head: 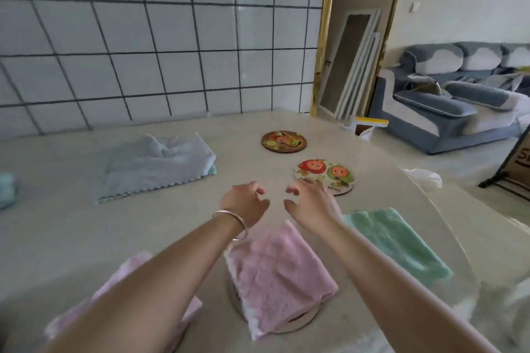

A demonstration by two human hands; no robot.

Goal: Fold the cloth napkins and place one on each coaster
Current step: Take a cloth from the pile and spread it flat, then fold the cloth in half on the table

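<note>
While a folded pink terry napkin (279, 278) already sits on the round coaster (301, 321) nearest you, your left hand (246, 203) and right hand (311, 205) hover above the pale stone desk (71, 232), fingers loosely curled, holding nothing. 2 picture coasters, the brown one (284, 141) and the white fruit-print one (325, 176), lie bare ahead. A folded mint-green napkin (398, 243) waits just right; unfolded pale-blue cloths (157, 165) lie left. Lift the green napkin carelessly and its folds could spring open.
</note>
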